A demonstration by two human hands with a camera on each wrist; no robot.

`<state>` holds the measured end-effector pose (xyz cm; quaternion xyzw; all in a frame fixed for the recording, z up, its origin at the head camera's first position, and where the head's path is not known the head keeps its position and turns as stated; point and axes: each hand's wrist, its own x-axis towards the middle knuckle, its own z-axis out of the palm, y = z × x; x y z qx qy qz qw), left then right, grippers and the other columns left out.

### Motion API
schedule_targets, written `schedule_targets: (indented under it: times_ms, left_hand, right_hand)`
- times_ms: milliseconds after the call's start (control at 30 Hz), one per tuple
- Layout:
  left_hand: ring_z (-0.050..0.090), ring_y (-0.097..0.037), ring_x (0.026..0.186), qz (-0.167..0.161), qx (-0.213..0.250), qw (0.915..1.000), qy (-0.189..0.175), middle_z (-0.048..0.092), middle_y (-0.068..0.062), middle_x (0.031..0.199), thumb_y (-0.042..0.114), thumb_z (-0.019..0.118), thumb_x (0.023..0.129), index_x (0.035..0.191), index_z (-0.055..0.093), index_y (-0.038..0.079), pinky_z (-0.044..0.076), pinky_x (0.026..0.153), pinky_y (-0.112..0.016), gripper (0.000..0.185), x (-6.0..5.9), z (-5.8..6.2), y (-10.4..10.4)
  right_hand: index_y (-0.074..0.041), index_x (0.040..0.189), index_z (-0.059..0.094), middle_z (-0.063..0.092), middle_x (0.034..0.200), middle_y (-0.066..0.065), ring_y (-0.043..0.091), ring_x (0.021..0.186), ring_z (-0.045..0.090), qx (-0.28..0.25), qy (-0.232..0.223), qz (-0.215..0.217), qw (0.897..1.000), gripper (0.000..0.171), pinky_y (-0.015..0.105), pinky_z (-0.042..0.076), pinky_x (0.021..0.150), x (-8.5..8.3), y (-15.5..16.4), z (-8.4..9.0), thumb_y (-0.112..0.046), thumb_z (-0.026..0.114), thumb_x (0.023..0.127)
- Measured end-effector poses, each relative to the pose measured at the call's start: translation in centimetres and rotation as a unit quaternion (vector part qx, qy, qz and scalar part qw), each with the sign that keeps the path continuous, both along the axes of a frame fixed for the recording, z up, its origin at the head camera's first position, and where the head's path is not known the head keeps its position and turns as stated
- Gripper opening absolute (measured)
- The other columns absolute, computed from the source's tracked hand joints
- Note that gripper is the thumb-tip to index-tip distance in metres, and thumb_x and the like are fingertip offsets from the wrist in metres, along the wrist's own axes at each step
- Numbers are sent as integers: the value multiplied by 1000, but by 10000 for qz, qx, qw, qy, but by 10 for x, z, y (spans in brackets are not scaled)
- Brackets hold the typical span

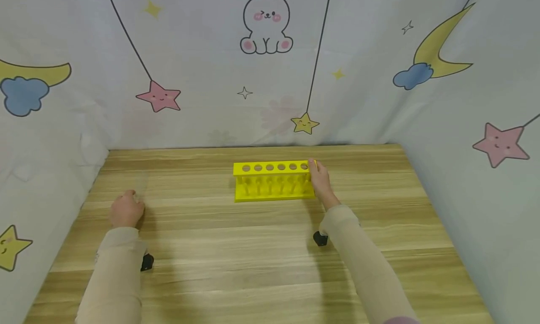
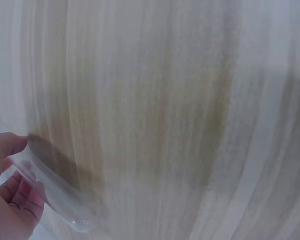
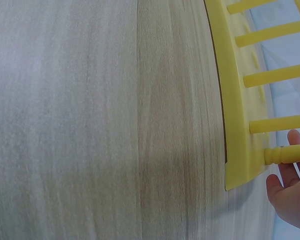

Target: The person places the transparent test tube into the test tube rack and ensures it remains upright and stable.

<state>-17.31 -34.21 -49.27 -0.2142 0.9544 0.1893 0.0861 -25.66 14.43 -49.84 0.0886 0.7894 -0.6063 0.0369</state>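
Note:
A yellow test tube rack (image 1: pixel 270 197) stands upright toward the back of the table, its top bar pierced by a row of round holes and pegs rising from its base. My right hand (image 1: pixel 321 181) grips the rack's right end. In the right wrist view, its fingers (image 3: pixel 292 172) reach around the end post (image 3: pixel 285 154). Over at the left side of the table, my left hand (image 1: pixel 126 210) pinches a clear test tube (image 2: pixel 60 195) between thumb and fingers. The tube's rounded end points away from the palm, close over the wood surface.
The wood-grain table (image 1: pixel 236 258) meets a white patterned cloth (image 1: pixel 202 56) at the back and both sides. A small black piece (image 1: pixel 146 262) shows at the left sleeve, and another black piece (image 1: pixel 320 238) at the right sleeve.

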Motion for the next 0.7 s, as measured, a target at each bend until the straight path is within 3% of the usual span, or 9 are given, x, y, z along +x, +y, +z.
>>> schedule_targets:
  times_ms: [367, 700]
  left_hand:
    - [44, -51, 101, -96, 29, 9999, 141, 42, -39, 116, 13, 45, 84, 126, 34, -11, 41, 78, -55, 49, 2, 2, 0]
    - [48, -50, 94, -247, -69, 9985, 485, 47, -38, 109, 16, 47, 83, 123, 37, -11, 41, 75, -54, 49, 0, 6, -1]
  right_hand:
    - [-3, 115, 49, 48, 125, 14, 25, 114, 41, -38, -156, -70, 9998, 55, 39, 35, 98, 1, -1, 2, -49, 33, 91]
    - [-2, 118, 49, 48, 125, 16, 26, 118, 40, -26, -120, -37, 9999, 58, 40, 33, 100, 1, -1, 2, -50, 32, 90]
